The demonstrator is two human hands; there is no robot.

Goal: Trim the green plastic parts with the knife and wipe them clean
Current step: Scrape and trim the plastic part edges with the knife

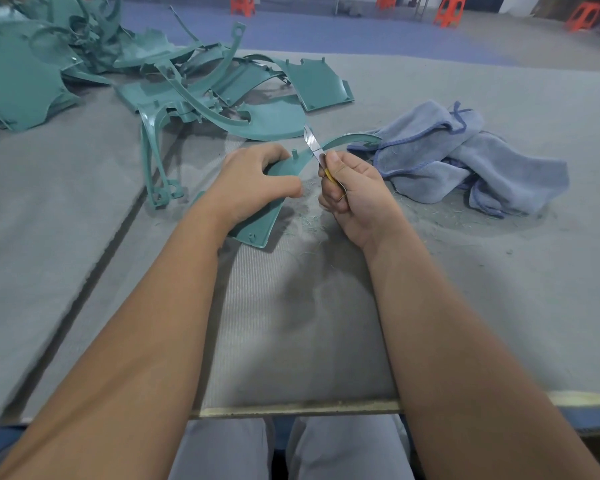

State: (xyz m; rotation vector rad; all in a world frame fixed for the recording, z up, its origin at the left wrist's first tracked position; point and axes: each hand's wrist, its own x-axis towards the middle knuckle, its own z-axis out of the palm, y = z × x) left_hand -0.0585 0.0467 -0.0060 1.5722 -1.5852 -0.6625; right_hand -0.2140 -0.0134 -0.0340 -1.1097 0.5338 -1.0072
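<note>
Green plastic part (257, 220), flat and curved, lies on the grey table (499, 271) at centre, its thin curved arm running far-right toward the cloth. Left hand (253, 183) rests on top of the part, fingers curled over its edge, gripping it down. Right hand (352, 192) closed round the knife (314, 145): yellow handle inside the fist, thumb along it, bare metal blade pointing up and far-left, crossing the part's narrow arm. Whether the edge actually touches the plastic cannot be told.

Fine green shavings (309, 220) scattered on the table between and just near of the hands.

Blue-grey cloth (465, 157), crumpled, lies right of the right hand, touching the tip of the part's arm.

Heap of further green parts (174, 81) at far left, tangled and overlapping. Orange stools (449, 10) on the floor beyond the table.
</note>
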